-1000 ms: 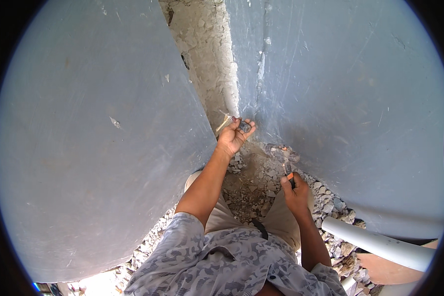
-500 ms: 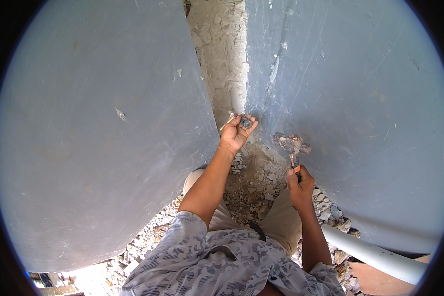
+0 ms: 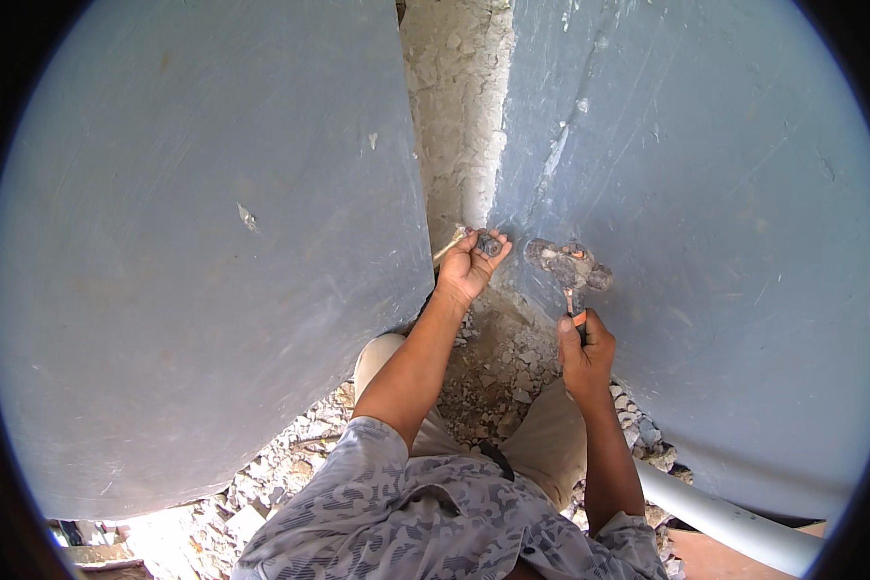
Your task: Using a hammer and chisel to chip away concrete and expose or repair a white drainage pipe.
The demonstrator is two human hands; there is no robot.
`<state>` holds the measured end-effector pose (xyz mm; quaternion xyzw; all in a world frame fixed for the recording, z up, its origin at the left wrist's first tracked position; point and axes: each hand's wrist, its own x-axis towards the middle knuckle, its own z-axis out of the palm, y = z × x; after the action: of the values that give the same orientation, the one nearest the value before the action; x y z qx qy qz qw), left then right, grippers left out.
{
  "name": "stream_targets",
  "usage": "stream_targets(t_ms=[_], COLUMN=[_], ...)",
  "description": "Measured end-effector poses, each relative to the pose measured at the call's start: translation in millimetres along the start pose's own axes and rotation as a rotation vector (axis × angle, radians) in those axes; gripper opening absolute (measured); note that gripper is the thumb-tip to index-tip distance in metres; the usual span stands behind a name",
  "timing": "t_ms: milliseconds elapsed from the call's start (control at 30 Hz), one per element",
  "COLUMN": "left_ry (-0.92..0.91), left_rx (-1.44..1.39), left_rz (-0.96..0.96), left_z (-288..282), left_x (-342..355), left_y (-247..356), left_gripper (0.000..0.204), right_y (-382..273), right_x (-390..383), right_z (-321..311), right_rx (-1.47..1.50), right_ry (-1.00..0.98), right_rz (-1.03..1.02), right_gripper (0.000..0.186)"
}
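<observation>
My left hand is closed round a chisel, whose dark round struck end faces up past the fingers. It is at the foot of the rough grey gap between two blue-grey panels. My right hand grips a club hammer by its black and orange handle. The dust-caked hammer head is held just right of the chisel, apart from it, in front of the right panel. What the chisel's tip touches is hidden behind my left hand.
A large smooth panel stands on my left and another on my right, meeting close in front. Broken rubble covers the ground between and beside my legs. A pale pipe lies at the lower right, beside a brownish board.
The view has turned slightly, so the wall gap sits farther right. The hammer head has risen a little. My left hand keeps its hold on the chisel near the gap.
</observation>
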<state>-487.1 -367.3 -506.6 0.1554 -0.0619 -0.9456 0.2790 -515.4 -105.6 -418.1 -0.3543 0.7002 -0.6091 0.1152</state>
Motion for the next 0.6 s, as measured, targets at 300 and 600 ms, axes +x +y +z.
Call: stream_targets(t_ms=[300, 600], left_ry=[0.039, 0.113], left_rx=[-0.191, -0.305], left_rz=[0.124, 0.139], left_z=[26, 41], left_x=[19, 38], left_y=[-6, 2], left_gripper=[0.028, 0.025], right_y=[-16, 39], right_x=[39, 85], right_z=[35, 52], right_rx=[-0.002, -0.167], right_ry=[0.129, 0.012], right_rz=[-0.219, 0.231], right_gripper=[0.026, 0.037])
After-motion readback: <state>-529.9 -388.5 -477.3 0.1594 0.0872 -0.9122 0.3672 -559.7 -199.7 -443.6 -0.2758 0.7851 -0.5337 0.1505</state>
